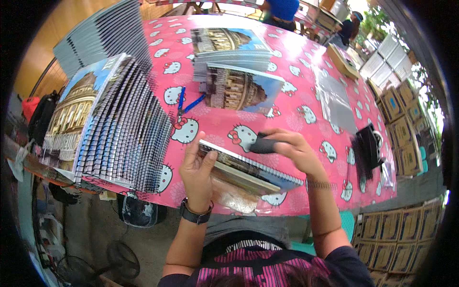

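Note:
My left hand (197, 167) grips a spiral-bound notebook (260, 174) by its left end. The notebook is tilted on edge, with its coil side up, over the table's near edge. Above the coil, my right hand (297, 150) has its fingers closed round a small black block-like object (262, 143); its kind is not clear. The object looks apart from the notebook. Blue-handled pliers (181, 107) lie spread on the table beyond my left hand. Past them, a book with a domed building on its cover (244, 91) rests against a stack of similar books (234, 45).
A pink patterned cloth covers the table (306, 138). Tall stacks of spiral notebooks (119, 129) and grey-backed ones (103, 38) stand at the left. Clear plastic sleeves (334, 98) and a black bundle (366, 153) lie at the right. Cartons (399, 229) are piled beyond; other people (282, 10) are far off.

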Demonstrator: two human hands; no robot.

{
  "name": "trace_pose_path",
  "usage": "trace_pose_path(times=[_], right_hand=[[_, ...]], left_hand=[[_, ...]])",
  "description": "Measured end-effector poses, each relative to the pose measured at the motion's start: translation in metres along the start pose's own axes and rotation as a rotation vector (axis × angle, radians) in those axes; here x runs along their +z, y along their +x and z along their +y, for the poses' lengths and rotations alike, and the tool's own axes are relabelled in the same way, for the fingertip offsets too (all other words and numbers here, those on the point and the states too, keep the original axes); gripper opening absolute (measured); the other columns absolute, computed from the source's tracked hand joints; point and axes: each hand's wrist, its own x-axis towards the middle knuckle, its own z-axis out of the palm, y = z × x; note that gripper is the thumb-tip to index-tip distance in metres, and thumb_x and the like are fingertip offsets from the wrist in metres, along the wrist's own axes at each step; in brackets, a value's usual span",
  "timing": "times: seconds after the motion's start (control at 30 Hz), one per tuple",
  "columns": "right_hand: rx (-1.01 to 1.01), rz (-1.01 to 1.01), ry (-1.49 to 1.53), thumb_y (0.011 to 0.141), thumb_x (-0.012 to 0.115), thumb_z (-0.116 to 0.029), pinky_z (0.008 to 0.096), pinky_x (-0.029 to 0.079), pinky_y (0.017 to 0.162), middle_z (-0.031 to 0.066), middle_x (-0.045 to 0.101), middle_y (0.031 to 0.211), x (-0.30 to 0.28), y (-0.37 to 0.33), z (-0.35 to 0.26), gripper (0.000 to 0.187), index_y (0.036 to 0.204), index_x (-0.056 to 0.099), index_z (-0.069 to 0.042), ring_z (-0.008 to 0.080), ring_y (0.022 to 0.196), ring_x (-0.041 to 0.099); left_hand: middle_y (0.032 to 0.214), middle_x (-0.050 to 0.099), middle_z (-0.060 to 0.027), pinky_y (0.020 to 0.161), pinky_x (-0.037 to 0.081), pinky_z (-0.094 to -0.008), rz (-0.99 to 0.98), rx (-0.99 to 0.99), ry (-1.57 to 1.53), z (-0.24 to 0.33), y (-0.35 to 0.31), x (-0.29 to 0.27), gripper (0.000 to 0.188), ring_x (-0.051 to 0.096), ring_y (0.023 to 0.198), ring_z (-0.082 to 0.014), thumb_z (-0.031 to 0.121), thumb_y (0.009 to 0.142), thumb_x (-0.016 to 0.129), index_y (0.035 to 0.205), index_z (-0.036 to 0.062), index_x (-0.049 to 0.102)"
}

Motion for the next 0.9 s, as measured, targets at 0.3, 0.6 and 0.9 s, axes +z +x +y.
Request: trace_pose_path(times=[0.3,0.6,0.9], right_hand=[[-0.039,0.005,0.294,0.086,0.057,-0.042,0.0342,0.046,0.086,0.0154,0.065,0.104,0.014,0.01,0.0,0.051,0.102,0.066,0.005,0.0221,0.097,0.062],[0.084,-0.14,0.093,0.094,0.048,-0.036,0.0291,0.044,0.086,0.0113,0.063,0.111,0.013,0.031,0.005,0.05,0.112,0.059,0.01,0.0166,0.102,0.056],[-0.028,-0.052,0.178,0.079,0.064,-0.05,0.0388,0.037,0.098,0.018,0.054,0.125,0.016,0.022,0.0,0.062,0.117,0.061,-0.001,0.0275,0.114,0.052]], left_hand=[[0.106,0.052,-0.0009,0.085,0.041,-0.0237,-0.018,0.017,-0.032,0.0,0.0,-0.003,0.045,0.05,0.094,-0.009,-0.003,0.084,0.063,0.127,-0.0029,0.052],[0.099,0.05,0.0011,0.084,0.039,-0.0225,-0.028,0.016,-0.05,0.003,0.002,-0.005,0.041,0.049,0.091,-0.0082,-0.001,0.086,0.062,0.126,-0.0017,0.053],[0.106,0.057,-0.0017,0.084,0.042,-0.0227,-0.098,0.033,0.018,0.008,0.004,-0.005,0.04,0.053,0.094,-0.0085,0.003,0.087,0.062,0.126,-0.0011,0.053]])
